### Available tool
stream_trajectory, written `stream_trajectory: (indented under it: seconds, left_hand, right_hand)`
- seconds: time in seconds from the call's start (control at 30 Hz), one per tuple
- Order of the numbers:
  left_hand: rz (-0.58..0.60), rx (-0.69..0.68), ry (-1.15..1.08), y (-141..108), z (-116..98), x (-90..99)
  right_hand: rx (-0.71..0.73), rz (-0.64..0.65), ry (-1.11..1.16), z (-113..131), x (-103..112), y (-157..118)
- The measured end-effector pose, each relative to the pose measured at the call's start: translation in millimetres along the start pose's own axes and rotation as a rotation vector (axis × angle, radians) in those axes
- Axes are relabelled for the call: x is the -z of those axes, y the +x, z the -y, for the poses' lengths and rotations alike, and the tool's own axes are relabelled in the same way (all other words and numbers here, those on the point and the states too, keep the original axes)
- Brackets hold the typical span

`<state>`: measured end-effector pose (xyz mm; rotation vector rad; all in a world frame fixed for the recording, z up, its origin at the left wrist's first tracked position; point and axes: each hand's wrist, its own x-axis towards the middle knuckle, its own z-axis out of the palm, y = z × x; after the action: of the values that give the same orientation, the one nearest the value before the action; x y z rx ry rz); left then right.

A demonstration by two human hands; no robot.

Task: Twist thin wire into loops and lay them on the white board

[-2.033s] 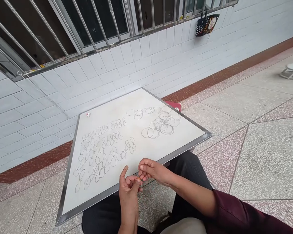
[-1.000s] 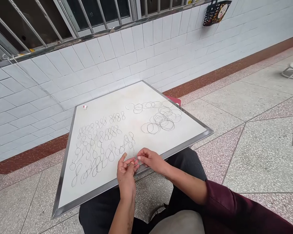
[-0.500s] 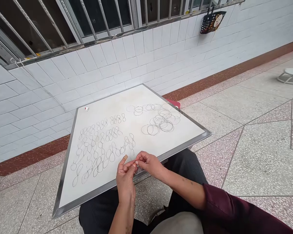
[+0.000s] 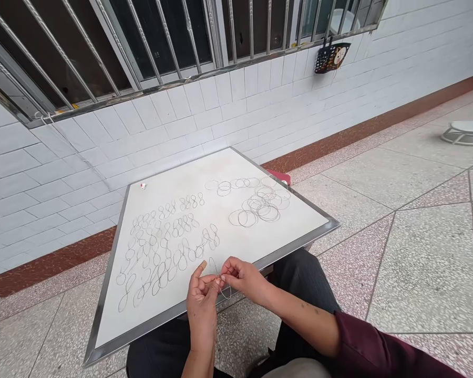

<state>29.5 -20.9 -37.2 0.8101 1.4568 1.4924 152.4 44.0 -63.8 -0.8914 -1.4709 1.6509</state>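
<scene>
Above the near edge of the white table, my left hand pinches a thin wire loop. My right hand pinches the same wire, its fingertips meeting those of the left. One part of the loop hangs below the fingers and another part rises above them. A tan wrap covers one raised fingertip of my left hand. Rows of wires twisted into figure-eights lie on the left half of the table. Round wire rings overlap in a loose group on the right half.
A small white and red object sits at the table's far left corner. Behind the table stands a tiled wall with barred windows. A black basket hangs from the bars. Something red shows past the right edge. A white stool is at far right.
The view has shifted, so the table and wall appear lower. The wire loop between my hands now hangs further out below the fingers. Both hands still pinch it.
</scene>
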Motion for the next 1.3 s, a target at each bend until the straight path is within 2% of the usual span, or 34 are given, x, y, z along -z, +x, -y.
stream_trajectory:
  seconds: [0.17,0.53,0.73,0.93,1.07,1.3]
  left_hand:
    - [0.031,-0.012,0.012,2.1,6.9,5.2]
    - [0.033,0.0,-0.063,-2.6,14.6,6.6]
    - [-0.026,-0.021,-0.09,-4.6,16.4,7.7]
    - [-0.034,-0.021,-0.119,-8.4,18.1,9.8]
    - [-0.091,-0.01,-0.168,-8.0,20.3,11.8]
    - [-0.101,-0.008,-0.175,-5.0,32.8,17.9]
  right_hand:
    - [-0.036,0.061,0.117,0.2,-1.5,-1.3]
    - [-0.091,0.084,0.283,-6.1,-3.3,-7.3]
    - [-0.101,0.141,0.215,-4.1,-1.9,-16.7]
    - [-0.085,0.07,0.155,-9.4,-8.5,-17.6]
    - [-0.027,0.088,0.103,-7.2,-12.2,-20.6]
    - [-0.1,0.095,0.145,-18.6,-20.8,-20.7]
